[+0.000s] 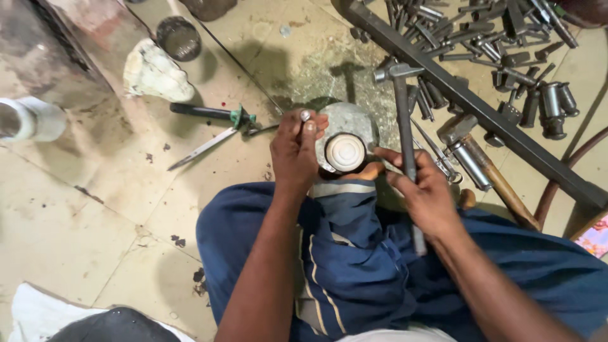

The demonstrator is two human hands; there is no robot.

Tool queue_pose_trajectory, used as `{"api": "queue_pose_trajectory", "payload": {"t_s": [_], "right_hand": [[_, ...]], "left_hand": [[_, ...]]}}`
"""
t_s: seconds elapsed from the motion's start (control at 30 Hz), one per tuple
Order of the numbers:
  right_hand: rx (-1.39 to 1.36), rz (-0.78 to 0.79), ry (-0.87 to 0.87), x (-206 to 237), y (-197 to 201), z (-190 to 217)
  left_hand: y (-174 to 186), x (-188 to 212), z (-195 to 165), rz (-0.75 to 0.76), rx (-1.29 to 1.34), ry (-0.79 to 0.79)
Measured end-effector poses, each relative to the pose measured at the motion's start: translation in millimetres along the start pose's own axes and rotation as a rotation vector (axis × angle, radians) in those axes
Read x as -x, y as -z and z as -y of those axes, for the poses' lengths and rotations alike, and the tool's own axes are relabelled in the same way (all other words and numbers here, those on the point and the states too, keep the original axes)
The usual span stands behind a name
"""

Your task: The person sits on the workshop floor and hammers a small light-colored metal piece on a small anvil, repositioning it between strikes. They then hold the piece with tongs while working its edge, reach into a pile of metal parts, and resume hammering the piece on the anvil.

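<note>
Head view, nearest: blue-trousered legs [354, 266] of the seated person, knees drawn up on the tiled floor [82, 215].
Left hand [294, 149]: fingers pressed together, pinching a small metal piece [306, 116] upright.
Right hand [427, 196]: closed around the hammer [402, 114] handle, head raised.
Workpiece: round ridged cap [345, 152] resting against a grey stone [351, 120], between both hands.
Doing it well: keep the piece steady and strike short and square, I'd judge.
Around: punches [468, 38] and a second hammer [475, 158] beside a steel bar [481, 111].

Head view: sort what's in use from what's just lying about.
In use:
left hand, steadying the round metal piece
right hand, gripping the hammer
stone underneath

Lying about:
second hammer
pile of steel punches
knife
white rag
</note>
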State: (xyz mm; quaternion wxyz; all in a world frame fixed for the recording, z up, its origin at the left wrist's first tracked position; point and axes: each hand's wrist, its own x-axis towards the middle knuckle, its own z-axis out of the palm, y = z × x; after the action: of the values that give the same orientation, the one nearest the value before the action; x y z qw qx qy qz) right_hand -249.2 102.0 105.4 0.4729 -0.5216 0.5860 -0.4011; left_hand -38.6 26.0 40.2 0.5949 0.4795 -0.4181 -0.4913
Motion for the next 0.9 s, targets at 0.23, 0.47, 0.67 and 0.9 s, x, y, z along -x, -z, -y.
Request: {"api": "queue_pose_trajectory", "payload": {"t_s": [0.23,0.47,0.67,0.9], "right_hand": [[-0.069,-0.126,-0.158,42.5,34.7,15.1],[0.114,-0.251,-0.342,68.2,63.4,12.1],[0.219,-0.223,-0.241,47.5,71.9,15.3],[0.545,-0.115,-0.162,12.5,64.1,45.2]], "left_hand": [[6.2,6.0,-5.0,-0.027,-0.05,-0.033],[-10.8,-17.1,-1.9,0.092,-0.221,0.047],[-13.6,-35.2,-0.3,0.134,-0.146,0.115],[-7.3,-41.5,12.9,0.208,-0.135,0.062]]}}
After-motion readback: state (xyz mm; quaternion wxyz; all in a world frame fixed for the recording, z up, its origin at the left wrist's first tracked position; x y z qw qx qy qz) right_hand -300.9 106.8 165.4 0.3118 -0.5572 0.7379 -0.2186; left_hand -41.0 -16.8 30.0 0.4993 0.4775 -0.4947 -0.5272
